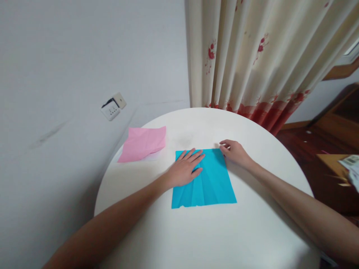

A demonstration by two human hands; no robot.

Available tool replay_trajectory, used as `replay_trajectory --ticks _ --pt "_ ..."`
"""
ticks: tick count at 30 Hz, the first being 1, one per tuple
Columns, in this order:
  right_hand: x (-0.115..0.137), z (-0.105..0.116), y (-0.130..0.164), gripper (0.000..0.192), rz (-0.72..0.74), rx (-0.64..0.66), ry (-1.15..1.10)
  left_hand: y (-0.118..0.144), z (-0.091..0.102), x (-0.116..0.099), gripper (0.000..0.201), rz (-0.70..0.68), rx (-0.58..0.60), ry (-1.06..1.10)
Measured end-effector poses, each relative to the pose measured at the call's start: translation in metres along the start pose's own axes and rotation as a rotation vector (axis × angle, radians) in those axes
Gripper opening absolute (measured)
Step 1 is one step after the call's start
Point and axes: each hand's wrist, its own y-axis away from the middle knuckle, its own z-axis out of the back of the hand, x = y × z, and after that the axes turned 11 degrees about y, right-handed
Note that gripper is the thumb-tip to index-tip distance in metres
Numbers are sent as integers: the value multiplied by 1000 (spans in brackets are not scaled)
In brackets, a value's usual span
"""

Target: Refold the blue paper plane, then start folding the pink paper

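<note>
A creased blue square of paper point(211, 185) lies flat on the round white table point(196, 235). My left hand point(186, 168) presses flat on its upper left part, fingers spread. My right hand point(235, 152) rests at the sheet's far right corner, fingertips touching that corner; I cannot tell whether it pinches the paper. A pink sheet of paper point(144, 144) lies apart at the table's far left, over a white sheet.
A white wall with a socket plate point(113, 106) runs close along the table's left side. A cream curtain with red flowers point(260, 59) hangs behind the table. Dark wooden floor and a cardboard box point(335, 166) are at the right.
</note>
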Motion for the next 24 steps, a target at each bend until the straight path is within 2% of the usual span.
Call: replay_trajectory --ticks 4,9,16,21,24 --pt "-3 -8 0 32 12 -55 -202 0 0 0 57 10 12 10" --pt "6 -6 2 31 -59 -54 -323 -1 -1 0 57 5 5 12" --pt "15 -1 5 35 -116 -189 -476 0 -1 0 56 10 14 17" --pt "18 -4 6 38 -239 -136 -764 0 0 0 58 8 29 17" --pt "19 -7 6 37 -260 -107 -801 -1 -1 1 60 11 29 15"
